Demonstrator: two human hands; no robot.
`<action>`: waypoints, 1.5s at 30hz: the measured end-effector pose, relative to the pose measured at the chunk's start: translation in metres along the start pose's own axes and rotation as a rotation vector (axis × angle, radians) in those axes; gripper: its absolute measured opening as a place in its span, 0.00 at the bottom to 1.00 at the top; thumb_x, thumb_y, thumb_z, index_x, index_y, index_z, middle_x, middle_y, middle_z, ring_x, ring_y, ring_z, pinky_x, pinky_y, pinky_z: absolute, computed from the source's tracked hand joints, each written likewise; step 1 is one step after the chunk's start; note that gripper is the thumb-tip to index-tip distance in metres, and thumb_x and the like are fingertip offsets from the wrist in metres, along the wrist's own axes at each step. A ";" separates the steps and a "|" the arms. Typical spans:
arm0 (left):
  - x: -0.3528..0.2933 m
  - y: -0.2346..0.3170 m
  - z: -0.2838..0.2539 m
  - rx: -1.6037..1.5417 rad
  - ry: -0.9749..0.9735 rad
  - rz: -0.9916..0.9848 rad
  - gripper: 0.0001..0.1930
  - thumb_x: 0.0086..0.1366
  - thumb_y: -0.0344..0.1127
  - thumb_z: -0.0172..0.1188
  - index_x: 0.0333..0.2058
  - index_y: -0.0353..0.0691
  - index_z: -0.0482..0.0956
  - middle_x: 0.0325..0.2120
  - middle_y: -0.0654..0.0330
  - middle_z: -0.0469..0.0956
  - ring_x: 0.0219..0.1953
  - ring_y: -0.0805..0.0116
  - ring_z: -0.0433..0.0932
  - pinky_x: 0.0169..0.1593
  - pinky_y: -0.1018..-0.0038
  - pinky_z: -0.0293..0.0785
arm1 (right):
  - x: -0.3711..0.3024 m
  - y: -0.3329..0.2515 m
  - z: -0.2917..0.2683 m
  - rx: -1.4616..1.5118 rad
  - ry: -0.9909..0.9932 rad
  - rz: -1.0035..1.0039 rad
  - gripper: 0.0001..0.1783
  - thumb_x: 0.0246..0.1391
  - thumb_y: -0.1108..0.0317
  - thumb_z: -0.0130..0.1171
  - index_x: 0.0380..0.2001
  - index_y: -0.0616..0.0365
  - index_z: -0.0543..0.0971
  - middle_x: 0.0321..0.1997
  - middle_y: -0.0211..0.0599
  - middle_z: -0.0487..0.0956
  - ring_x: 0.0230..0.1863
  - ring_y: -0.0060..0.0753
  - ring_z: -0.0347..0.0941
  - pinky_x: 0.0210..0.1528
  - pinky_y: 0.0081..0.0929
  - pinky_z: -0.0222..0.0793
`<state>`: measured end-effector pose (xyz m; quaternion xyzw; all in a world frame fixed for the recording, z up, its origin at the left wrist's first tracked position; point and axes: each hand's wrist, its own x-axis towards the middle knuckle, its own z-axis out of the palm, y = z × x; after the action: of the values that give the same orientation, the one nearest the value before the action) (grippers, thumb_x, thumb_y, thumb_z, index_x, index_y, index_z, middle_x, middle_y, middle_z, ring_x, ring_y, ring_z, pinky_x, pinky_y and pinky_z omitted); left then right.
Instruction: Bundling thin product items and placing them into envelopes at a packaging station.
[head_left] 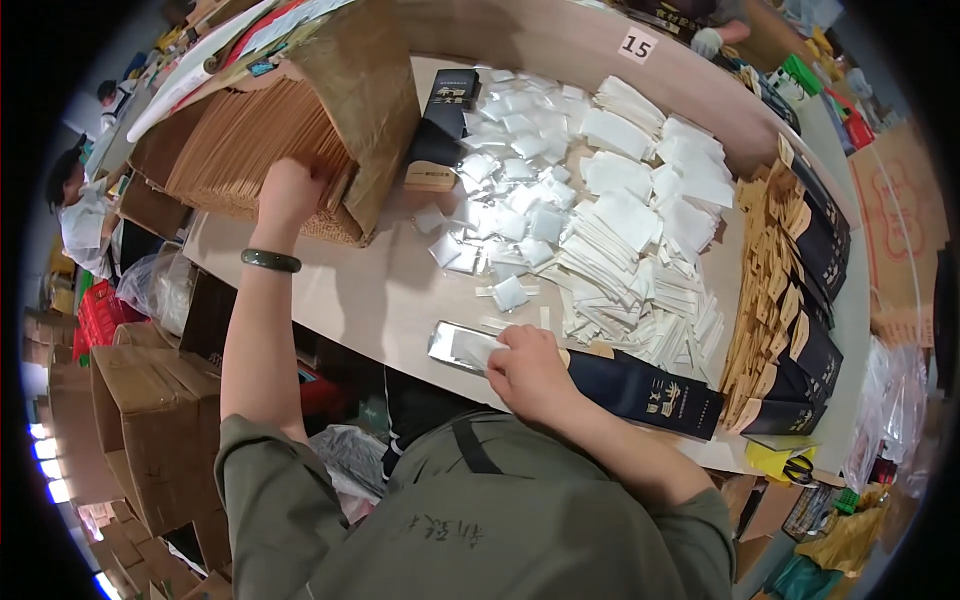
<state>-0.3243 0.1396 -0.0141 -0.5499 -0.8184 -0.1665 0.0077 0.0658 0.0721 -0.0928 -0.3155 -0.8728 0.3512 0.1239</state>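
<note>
My left hand (290, 190) reaches into a tilted cardboard box (385, 110) at the far left. Its fingers are bent over the edge of a tight stack of thin brown card pieces (235, 140); the fingertips are partly hidden. Close to the table's front edge, my right hand (532, 370) has its fingers closed on the right end of a flat, shiny clear packet (462, 345) with something whitish in it. A navy printed pouch (645, 393) lies flat beside that hand, partly under my right forearm.
Small clear sachets (510, 215) cover the table's middle. White paper packets (625, 240) lie piled right of them. Navy-and-brown pouches (790, 300) stand stacked along the right rim. Another navy pouch (440, 120) lies beside the box. Scissors (798, 468) lie at the right corner.
</note>
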 end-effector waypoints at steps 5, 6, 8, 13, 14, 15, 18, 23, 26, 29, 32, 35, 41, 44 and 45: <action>0.002 -0.004 0.001 0.050 0.019 0.111 0.12 0.62 0.32 0.56 0.41 0.37 0.83 0.32 0.42 0.81 0.38 0.43 0.81 0.42 0.60 0.76 | -0.007 0.000 -0.018 0.021 0.078 0.020 0.05 0.47 0.71 0.65 0.29 0.58 0.81 0.43 0.42 0.76 0.47 0.50 0.71 0.51 0.44 0.67; 0.001 -0.004 0.000 0.047 0.019 0.105 0.12 0.62 0.32 0.56 0.41 0.37 0.83 0.32 0.42 0.81 0.38 0.43 0.81 0.42 0.60 0.76 | -0.004 0.002 -0.016 0.018 0.072 0.019 0.05 0.47 0.71 0.65 0.29 0.58 0.81 0.43 0.42 0.76 0.47 0.50 0.71 0.51 0.44 0.67; 0.001 0.002 0.001 0.120 0.090 0.001 0.12 0.64 0.33 0.52 0.44 0.39 0.81 0.37 0.44 0.81 0.41 0.42 0.79 0.43 0.56 0.76 | 0.002 0.008 -0.005 0.061 0.053 0.106 0.07 0.47 0.71 0.66 0.31 0.58 0.80 0.45 0.42 0.76 0.49 0.48 0.70 0.51 0.43 0.66; -0.066 -0.011 0.010 -0.630 0.442 -0.126 0.11 0.73 0.35 0.51 0.39 0.33 0.76 0.26 0.62 0.73 0.28 0.72 0.70 0.32 0.74 0.67 | -0.006 0.012 0.009 -0.172 0.305 -0.038 0.13 0.46 0.70 0.68 0.36 0.57 0.78 0.45 0.41 0.76 0.49 0.48 0.71 0.50 0.43 0.66; -0.097 -0.011 0.018 -0.806 0.393 -0.164 0.09 0.73 0.34 0.51 0.35 0.35 0.74 0.24 0.68 0.66 0.27 0.79 0.62 0.31 0.78 0.61 | -0.011 0.010 0.004 -0.164 0.397 -0.077 0.15 0.46 0.69 0.68 0.37 0.58 0.77 0.45 0.41 0.76 0.49 0.48 0.71 0.50 0.43 0.66; -0.128 -0.011 0.025 -0.937 0.299 -0.204 0.09 0.73 0.32 0.52 0.32 0.36 0.72 0.25 0.69 0.68 0.28 0.79 0.64 0.35 0.79 0.62 | -0.017 0.007 -0.002 -0.156 0.401 -0.070 0.15 0.46 0.69 0.68 0.37 0.58 0.77 0.45 0.41 0.76 0.49 0.48 0.71 0.50 0.43 0.66; -0.190 -0.024 0.056 -1.139 -0.406 -0.176 0.02 0.67 0.27 0.58 0.37 0.36 0.79 0.31 0.68 0.76 0.33 0.80 0.71 0.41 0.82 0.67 | -0.041 0.013 -0.022 -0.109 0.337 -0.046 0.17 0.44 0.68 0.70 0.38 0.59 0.77 0.51 0.46 0.75 0.53 0.52 0.70 0.55 0.45 0.65; -0.162 0.011 0.049 -0.744 -0.723 -0.032 0.03 0.62 0.22 0.63 0.33 0.30 0.77 0.29 0.66 0.78 0.34 0.79 0.74 0.38 0.80 0.72 | -0.061 0.029 -0.025 -0.263 0.136 -0.102 0.18 0.44 0.66 0.71 0.35 0.64 0.76 0.60 0.55 0.70 0.62 0.57 0.65 0.63 0.47 0.62; -0.161 0.024 0.073 -0.748 -0.723 -0.012 0.04 0.61 0.22 0.64 0.33 0.31 0.78 0.31 0.64 0.79 0.35 0.77 0.76 0.38 0.79 0.74 | -0.062 0.030 -0.024 -0.232 0.118 -0.126 0.19 0.43 0.65 0.71 0.35 0.65 0.76 0.61 0.55 0.69 0.61 0.57 0.65 0.61 0.45 0.65; -0.185 0.109 0.098 -0.766 -0.625 0.314 0.05 0.58 0.21 0.65 0.32 0.33 0.80 0.35 0.61 0.77 0.36 0.73 0.79 0.39 0.78 0.76 | -0.052 0.032 -0.015 -0.209 0.098 -0.199 0.20 0.43 0.65 0.71 0.36 0.64 0.76 0.61 0.54 0.69 0.61 0.56 0.66 0.60 0.46 0.66; -0.202 0.139 0.100 -0.717 -0.374 0.357 0.05 0.57 0.21 0.66 0.33 0.33 0.81 0.35 0.59 0.77 0.35 0.71 0.79 0.39 0.77 0.76 | -0.053 0.023 -0.022 -0.258 0.151 -0.072 0.20 0.42 0.65 0.71 0.37 0.63 0.76 0.59 0.53 0.70 0.59 0.55 0.67 0.59 0.45 0.66; -0.202 0.135 0.107 -0.711 -0.238 0.157 0.06 0.57 0.23 0.67 0.34 0.33 0.81 0.32 0.58 0.78 0.33 0.70 0.80 0.39 0.76 0.77 | -0.058 0.024 -0.024 -0.276 0.164 0.004 0.22 0.41 0.65 0.71 0.39 0.63 0.76 0.58 0.52 0.71 0.58 0.54 0.67 0.58 0.43 0.67; -0.217 0.179 0.122 -0.996 -0.572 -0.024 0.12 0.65 0.35 0.61 0.43 0.34 0.79 0.32 0.51 0.82 0.34 0.60 0.83 0.39 0.71 0.77 | -0.049 0.027 -0.016 -0.216 0.136 -0.060 0.25 0.39 0.66 0.71 0.41 0.63 0.76 0.52 0.49 0.73 0.55 0.53 0.69 0.56 0.42 0.68; -0.215 0.181 0.105 -1.296 -0.856 -0.155 0.20 0.66 0.39 0.62 0.52 0.34 0.73 0.34 0.51 0.81 0.37 0.57 0.81 0.43 0.71 0.77 | -0.057 0.024 -0.022 -0.168 0.223 -0.057 0.25 0.39 0.68 0.70 0.44 0.59 0.76 0.48 0.48 0.74 0.51 0.52 0.71 0.53 0.41 0.69; -0.215 0.173 0.088 -1.040 -0.717 0.034 0.24 0.64 0.41 0.64 0.55 0.36 0.72 0.34 0.53 0.80 0.38 0.57 0.80 0.45 0.70 0.76 | -0.061 0.021 -0.025 -0.173 0.239 -0.045 0.25 0.39 0.68 0.70 0.44 0.59 0.76 0.48 0.48 0.74 0.51 0.52 0.71 0.53 0.41 0.69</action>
<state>-0.0680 0.0300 -0.0932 -0.5164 -0.5735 -0.3478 -0.5325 0.1337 0.0586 -0.0891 -0.3447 -0.8857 0.2319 0.2071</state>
